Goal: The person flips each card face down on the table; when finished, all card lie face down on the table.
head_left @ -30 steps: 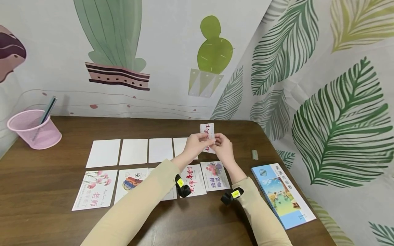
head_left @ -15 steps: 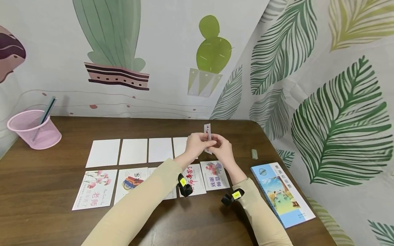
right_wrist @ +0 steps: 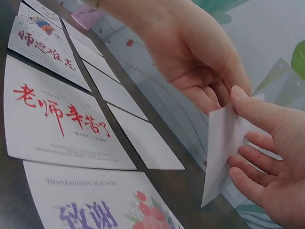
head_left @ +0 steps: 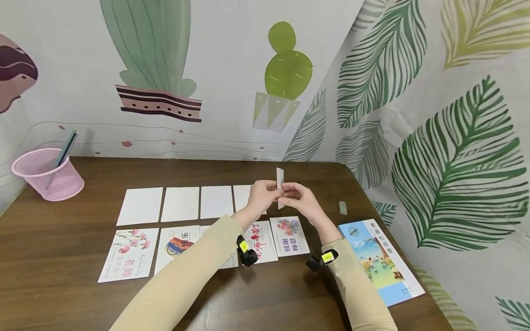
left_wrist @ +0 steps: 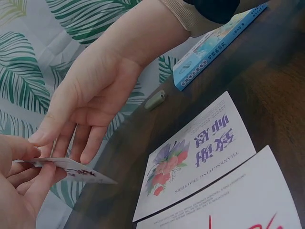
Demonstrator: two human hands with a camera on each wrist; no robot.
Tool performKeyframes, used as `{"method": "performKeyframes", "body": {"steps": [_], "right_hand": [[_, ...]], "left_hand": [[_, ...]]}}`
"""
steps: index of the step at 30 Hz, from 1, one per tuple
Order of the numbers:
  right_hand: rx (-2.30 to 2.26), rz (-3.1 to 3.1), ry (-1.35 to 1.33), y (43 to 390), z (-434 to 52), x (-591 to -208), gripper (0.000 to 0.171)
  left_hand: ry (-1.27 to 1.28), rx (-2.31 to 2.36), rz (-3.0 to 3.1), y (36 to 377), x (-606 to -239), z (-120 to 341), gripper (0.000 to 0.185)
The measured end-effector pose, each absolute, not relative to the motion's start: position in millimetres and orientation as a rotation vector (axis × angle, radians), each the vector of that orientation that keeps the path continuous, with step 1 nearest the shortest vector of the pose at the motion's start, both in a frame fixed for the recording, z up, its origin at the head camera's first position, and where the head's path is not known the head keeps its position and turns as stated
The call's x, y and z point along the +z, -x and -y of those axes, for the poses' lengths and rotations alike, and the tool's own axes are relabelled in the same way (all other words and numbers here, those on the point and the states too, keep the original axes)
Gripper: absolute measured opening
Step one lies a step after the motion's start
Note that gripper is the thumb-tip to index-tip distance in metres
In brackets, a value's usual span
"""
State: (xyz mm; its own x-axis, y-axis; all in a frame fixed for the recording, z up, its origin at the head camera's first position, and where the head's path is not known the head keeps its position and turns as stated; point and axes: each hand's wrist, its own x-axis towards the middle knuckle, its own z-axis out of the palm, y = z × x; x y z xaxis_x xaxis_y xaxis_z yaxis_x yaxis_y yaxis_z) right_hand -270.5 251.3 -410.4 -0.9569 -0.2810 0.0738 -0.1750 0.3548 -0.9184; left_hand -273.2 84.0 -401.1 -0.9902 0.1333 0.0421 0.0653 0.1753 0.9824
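Note:
A printed card stands nearly edge-on above the table, its plain white back turned to the right wrist view. My left hand pinches it between thumb and fingers. Against its other side, my right hand has its fingers loosely extended; in the right wrist view, fingertips touch or nearly touch the white back. The right thumb lies close to the card's edge and the left fingers. Red writing on the printed face shows foreshortened in the left wrist view. Below the hands lies a flower card with purple characters.
A row of white cards lies behind a row of printed cards, some covered by the left sleeve. To the right are a blue-and-white book and a small grey-green block. A pink mesh pen cup stands far left.
The card has turned from showing its red writing to edge-on, then to a sliver of its white back. My right hand has shifted slightly right and its fingers have straightened.

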Motion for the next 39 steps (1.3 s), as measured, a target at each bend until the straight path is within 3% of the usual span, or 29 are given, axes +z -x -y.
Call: {"method": "performKeyframes", "body": {"steps": [8, 12, 17, 25, 39], "right_hand": [[-1.723, -2.588, 0.214, 283, -264, -419, 0.037], [-1.831, -2.553, 0.066, 291, -271, -423, 0.041], [-1.874, -2.367, 0.015, 300, -276, -427, 0.048], [-1.860, -2.270, -0.056, 309, -279, -434, 0.039], [-1.810, -2.373, -0.179, 315, -281, -443, 0.040]], "left_hand": [[-0.159, 1.947, -2.349, 275, -409, -82, 0.036], [-0.130, 1.939, -2.318, 276, -412, -80, 0.038], [-0.091, 1.992, -2.216, 278, -417, -78, 0.041], [-0.063, 1.993, -2.202, 281, -427, -76, 0.043], [0.023, 1.897, -2.336, 279, -432, -72, 0.047]]}}
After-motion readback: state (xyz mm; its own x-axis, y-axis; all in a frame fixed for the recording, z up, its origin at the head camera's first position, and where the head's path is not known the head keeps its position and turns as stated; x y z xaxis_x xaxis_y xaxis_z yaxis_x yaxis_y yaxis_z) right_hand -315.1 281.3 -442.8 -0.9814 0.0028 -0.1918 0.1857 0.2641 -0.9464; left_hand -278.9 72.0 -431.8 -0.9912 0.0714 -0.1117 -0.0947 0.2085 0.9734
